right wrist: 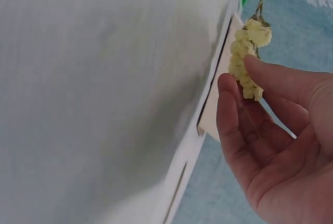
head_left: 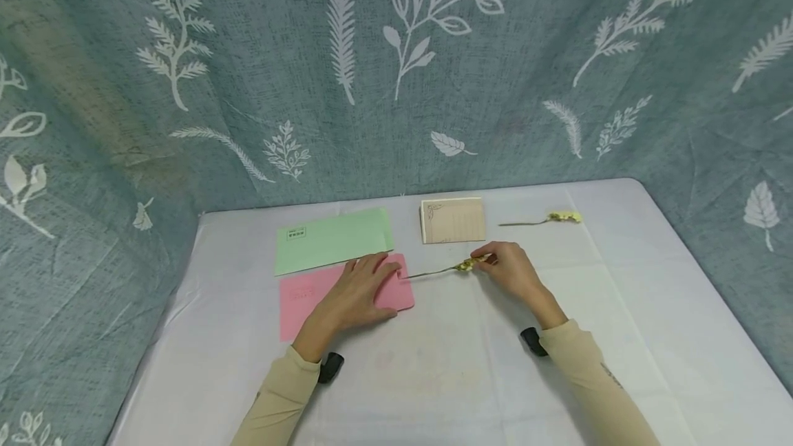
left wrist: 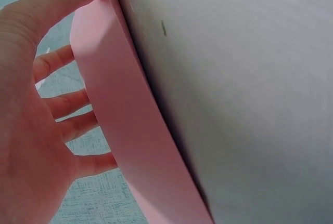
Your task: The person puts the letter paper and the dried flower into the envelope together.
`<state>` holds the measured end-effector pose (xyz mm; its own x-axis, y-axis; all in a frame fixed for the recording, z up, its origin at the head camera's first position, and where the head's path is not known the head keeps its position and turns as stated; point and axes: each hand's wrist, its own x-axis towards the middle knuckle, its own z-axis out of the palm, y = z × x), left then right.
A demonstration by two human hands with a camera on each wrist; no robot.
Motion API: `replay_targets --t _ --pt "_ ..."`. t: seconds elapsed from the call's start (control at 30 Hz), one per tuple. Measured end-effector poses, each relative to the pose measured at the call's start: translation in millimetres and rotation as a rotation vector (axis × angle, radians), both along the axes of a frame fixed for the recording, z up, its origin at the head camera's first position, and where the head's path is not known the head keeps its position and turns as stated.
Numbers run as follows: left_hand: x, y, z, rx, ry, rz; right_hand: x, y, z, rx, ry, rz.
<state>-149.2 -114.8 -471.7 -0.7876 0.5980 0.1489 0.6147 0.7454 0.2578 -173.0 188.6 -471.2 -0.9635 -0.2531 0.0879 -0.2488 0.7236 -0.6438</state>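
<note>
Two hands at work: left hand spans the pink envelope, fingers spread along its far edge, thumb at the near one; right hand pinches a dried flower by its yellow head. Head view gives the layout: thin stem runs from the right fingers toward the left ones, tip over the envelope's end; can't tell if it's inside. Green envelope lies just beyond the left fingertips, cream notepad beyond the right ones, second dried flower past the right knuckles. Only the left wrist view shows clear gaps between the fingers and the envelope's side facing the palm; fingertips go hidden behind the pink, plus a short dark sliver on the white cloth, unidentifiable. Only the right wrist view shows the thumb pressing the blossoms against the fingers, remaining fingers loosely curled beneath.
</note>
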Motion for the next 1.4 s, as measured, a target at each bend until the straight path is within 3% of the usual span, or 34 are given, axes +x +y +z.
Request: replay_targets --t 0.27,0.57,1.1,1.4 --pt "-0.9 -1.4 -0.7 0.002 -0.009 0.001 -1.7 -13.8 -1.1 -0.004 -0.01 0.024" --pt "-1.8 -0.1 -1.9 0.009 -0.008 -0.003 -0.4 -8.1 -0.6 -0.017 -0.015 0.004" --pt "-1.1 -0.6 -1.4 -0.002 -0.008 -0.003 -2.6 -16.5 -5.8 -0.125 -0.001 0.193" --pt "-0.4 0.2 -1.2 -0.014 -0.027 0.005 -3.7 -27.9 -7.5 -0.126 -0.064 0.203"
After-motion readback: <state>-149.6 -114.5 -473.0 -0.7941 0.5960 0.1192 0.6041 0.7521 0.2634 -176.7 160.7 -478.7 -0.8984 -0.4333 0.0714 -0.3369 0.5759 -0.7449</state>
